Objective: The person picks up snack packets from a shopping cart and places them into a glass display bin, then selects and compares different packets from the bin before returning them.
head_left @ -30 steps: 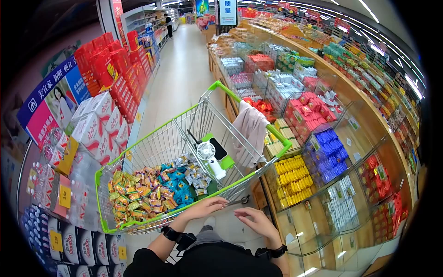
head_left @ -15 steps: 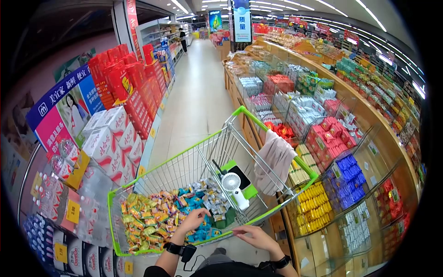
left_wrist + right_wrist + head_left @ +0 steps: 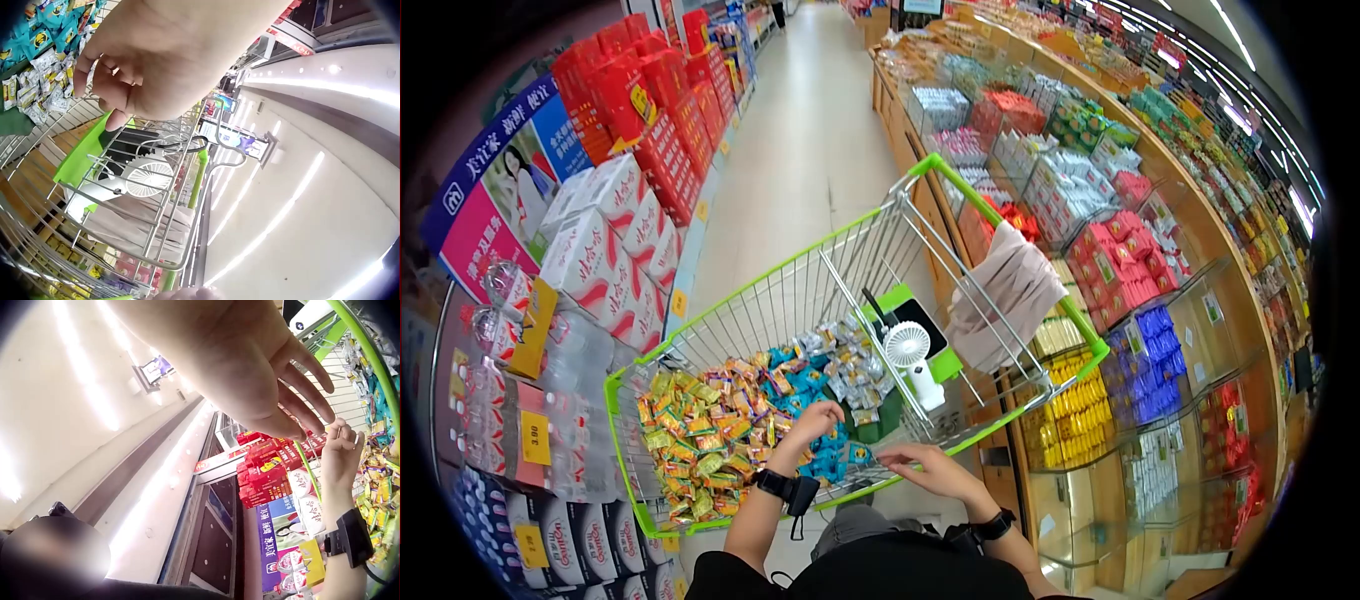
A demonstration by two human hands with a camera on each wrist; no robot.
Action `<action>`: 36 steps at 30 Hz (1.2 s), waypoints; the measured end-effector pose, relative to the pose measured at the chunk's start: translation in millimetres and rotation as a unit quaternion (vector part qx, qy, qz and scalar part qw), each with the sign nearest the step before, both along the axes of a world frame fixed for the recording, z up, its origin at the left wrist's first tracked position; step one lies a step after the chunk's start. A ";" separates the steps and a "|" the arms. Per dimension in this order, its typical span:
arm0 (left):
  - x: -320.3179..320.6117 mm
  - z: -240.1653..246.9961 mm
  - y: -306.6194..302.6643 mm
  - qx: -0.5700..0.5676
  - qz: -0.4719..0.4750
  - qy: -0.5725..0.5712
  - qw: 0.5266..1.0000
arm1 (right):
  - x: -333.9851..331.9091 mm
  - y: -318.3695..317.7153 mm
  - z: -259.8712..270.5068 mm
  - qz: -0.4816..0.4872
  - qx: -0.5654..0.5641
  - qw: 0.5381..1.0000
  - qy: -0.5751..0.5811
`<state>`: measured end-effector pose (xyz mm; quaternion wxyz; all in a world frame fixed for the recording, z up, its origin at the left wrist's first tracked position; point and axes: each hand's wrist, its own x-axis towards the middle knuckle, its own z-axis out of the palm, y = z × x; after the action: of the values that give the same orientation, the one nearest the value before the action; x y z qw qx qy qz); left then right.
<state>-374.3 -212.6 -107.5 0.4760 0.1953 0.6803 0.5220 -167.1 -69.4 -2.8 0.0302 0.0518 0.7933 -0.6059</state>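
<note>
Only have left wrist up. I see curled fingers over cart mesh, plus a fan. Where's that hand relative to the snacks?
Observer: Head view shows the left hand down inside the green cart, over the blue packets, right of the yellow-orange pile.
Operator: Is it holding one?
Observer: Can't tell. Its fingers curl down among the packets and hide whatever is under them.
Operator: And the other hand?
Observer: The right hand hovers by the cart's near rim, fingers relaxed, nothing in it.
</note>
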 end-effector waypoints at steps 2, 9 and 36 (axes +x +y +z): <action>-7.0 -11.3 1.7 0.002 -0.006 0.007 1.000 | -6.3 -1.1 -4.7 -0.007 -0.005 1.000 -0.010; -27.9 -56.5 20.3 -0.037 0.013 0.097 0.995 | -24.0 -5.3 -19.4 -0.008 -0.012 0.998 -0.054; -67.2 -242.5 79.5 -0.219 -0.076 0.015 0.973 | -56.9 4.0 -80.6 -0.074 -0.038 0.989 -0.120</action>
<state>-441.5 -133.1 -350.0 0.5356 0.1451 0.7683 0.3191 -224.0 -65.5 -83.5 0.0828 0.1815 0.7542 -0.6256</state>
